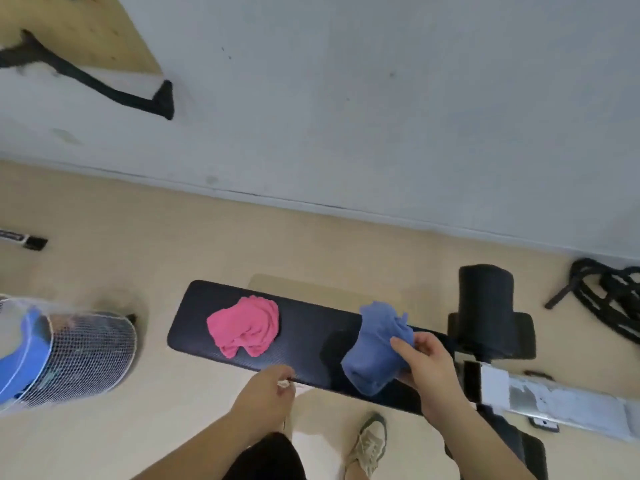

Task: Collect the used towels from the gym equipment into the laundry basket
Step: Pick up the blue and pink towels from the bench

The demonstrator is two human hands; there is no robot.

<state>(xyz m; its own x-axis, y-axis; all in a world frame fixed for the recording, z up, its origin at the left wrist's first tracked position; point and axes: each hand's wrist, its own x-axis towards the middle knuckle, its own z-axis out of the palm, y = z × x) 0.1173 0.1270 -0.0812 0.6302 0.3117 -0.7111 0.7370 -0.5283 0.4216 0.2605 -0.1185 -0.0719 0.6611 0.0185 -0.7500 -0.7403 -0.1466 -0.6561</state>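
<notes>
A black padded bench [194,327] lies across the floor in front of me. A crumpled pink towel [246,325] rests on its left half. My right hand [424,365] grips a blue towel [375,344], lifted slightly off the bench's right half. My left hand [268,389] hovers at the bench's near edge, fingers loosely curled, holding nothing. A white mesh laundry basket [86,355] with a blue rim stands on the floor at the far left.
A black foam roller pad [485,299] and metal frame [554,396] are at the bench's right end. Coiled black rope [609,299] lies far right by the grey wall. My shoe [369,445] stands below the bench.
</notes>
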